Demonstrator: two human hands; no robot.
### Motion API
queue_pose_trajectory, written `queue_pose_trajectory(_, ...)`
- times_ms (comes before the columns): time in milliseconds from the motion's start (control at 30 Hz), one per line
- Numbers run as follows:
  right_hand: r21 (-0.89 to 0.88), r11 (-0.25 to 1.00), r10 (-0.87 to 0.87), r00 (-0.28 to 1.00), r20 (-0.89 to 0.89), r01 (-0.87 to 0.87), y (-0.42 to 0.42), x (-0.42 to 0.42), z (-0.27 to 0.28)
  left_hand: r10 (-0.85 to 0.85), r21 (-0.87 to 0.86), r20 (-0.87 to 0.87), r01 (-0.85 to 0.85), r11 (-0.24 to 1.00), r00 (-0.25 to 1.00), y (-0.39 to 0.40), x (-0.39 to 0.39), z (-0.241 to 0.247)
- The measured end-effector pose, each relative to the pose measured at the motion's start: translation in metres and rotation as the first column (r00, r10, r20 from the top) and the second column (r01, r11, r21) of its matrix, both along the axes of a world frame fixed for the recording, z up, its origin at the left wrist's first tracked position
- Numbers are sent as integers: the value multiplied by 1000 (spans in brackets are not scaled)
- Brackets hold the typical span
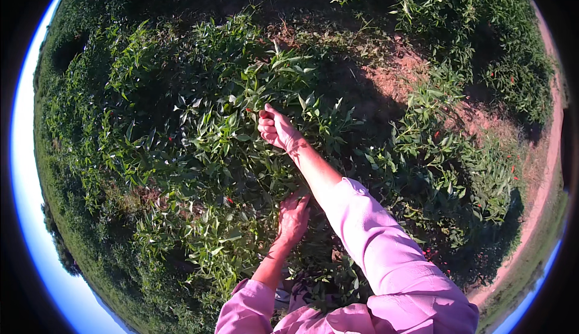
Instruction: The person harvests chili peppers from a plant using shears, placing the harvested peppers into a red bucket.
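My right hand [277,128] is curled into a fist at the top of a leafy pepper plant [255,87]. A small red pepper [266,115] shows between its thumb and bent fingers, mostly covered by them. Just left of that fist, another bit of red fruit [249,109] hangs among the leaves. Lower down, my left hand [293,218] reaches into the foliage with its back towards me. Leaves and shade hide what its fingertips touch. A red pepper [229,200] lies in the leaves to the left of this hand.
Dense pepper plants [135,153] spread to the left. On the right, another row [452,166] bears several red peppers, with bare reddish soil [398,73] between the rows. A dirt track [538,225] curves along the right edge. More red fruit [427,253] shows beside my right sleeve.
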State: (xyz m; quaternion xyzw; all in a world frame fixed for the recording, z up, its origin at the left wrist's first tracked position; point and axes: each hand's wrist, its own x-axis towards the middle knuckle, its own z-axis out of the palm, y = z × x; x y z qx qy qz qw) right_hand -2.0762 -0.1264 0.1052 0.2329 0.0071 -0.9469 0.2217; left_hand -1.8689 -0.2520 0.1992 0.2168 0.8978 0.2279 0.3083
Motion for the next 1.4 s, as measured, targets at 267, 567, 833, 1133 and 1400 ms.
queue_pose_trajectory(267, 221, 973, 110, 968, -227, -58, 78, 83, 74, -77, 15, -33, 78, 997, 996, -1, -10, 22)
queue_pose_trajectory(567, 868, 468, 121, 961, -249, 166, 113, 49, 38, -309, -106, 349, 364, 925, 885, 33, -81, 46)
queue_pose_trajectory(833, 763, -613, 617, 728, 299, 206, 71, 83, -46, 198, 320, -177, -134, 938, 964, 84, -228, -15)
queue_pose_trajectory(1133, 929, -178, 445, 868, -219, 326, 62, 153, -52, 523, -178, -199, -555, 813, 829, 122, -373, -127)
queue_pose_trajectory(1400, 930, -366, 688, 684, 242, 39, 46, 146, -38, 622, -335, 223, -540, 772, 751, 106, -397, -94)
